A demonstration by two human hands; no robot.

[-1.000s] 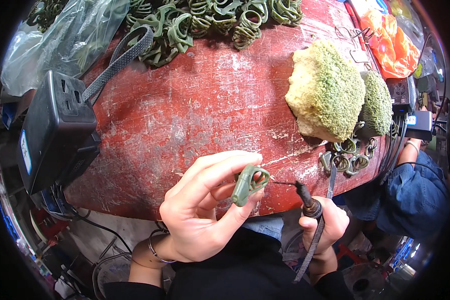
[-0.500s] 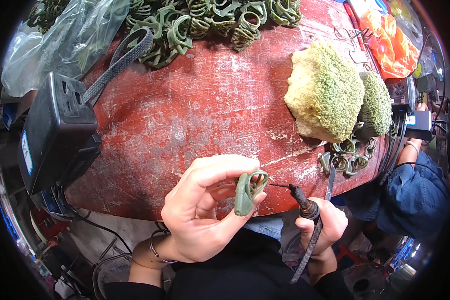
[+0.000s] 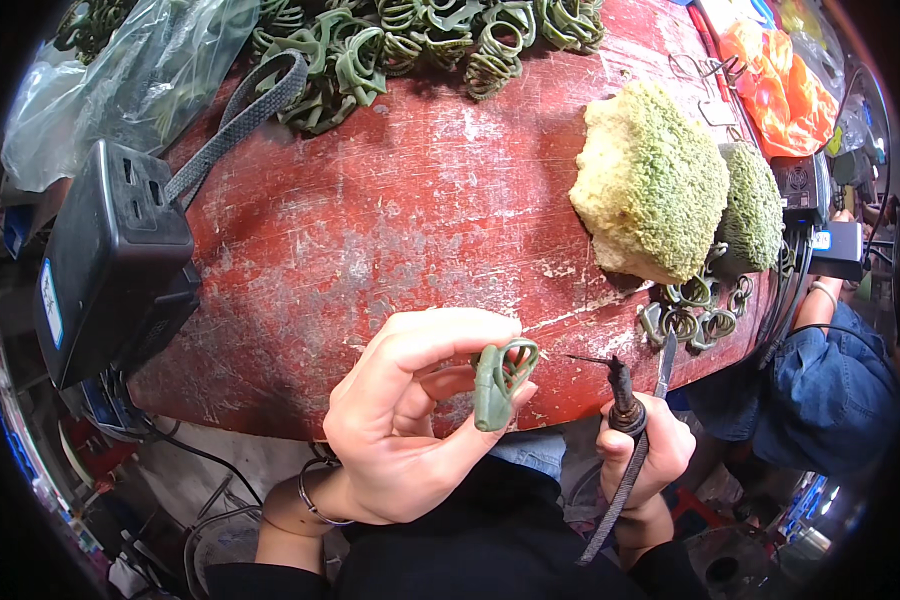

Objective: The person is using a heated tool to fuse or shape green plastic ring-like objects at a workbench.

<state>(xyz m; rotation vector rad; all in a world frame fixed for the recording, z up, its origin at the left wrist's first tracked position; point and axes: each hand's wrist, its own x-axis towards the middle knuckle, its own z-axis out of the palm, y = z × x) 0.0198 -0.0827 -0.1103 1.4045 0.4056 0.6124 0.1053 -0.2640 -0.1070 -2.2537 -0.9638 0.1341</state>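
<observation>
Held in the fingers of my left hand [image 3: 400, 430] is a green looped plastic piece [image 3: 495, 390], upright over the table's near edge. My right hand [image 3: 648, 450] is closed round a dark pen-like tool [image 3: 622, 398] with a blackened shaft and a thin tip, which points at the piece with a gap between. A grey woven strap [image 3: 620, 510] runs down across my right hand; whether I grip it too is unclear. Just beyond that hand, more green looped pieces [image 3: 680, 322] lie on the red, scratched table [image 3: 390, 240].
Two mossy foam lumps [image 3: 650, 180] sit at the right, near an orange bag [image 3: 770, 90]. A heap of green pieces [image 3: 400, 40] and a clear bag [image 3: 100, 90] lie at the back. Black boxes [image 3: 115, 265] stand left. Another person's arm and blue clothing [image 3: 815, 390] are at right.
My left hand has lowered slightly and the piece is tilted more upright. The tool's tip first came leftward toward the piece, then moved back right, away from it.
</observation>
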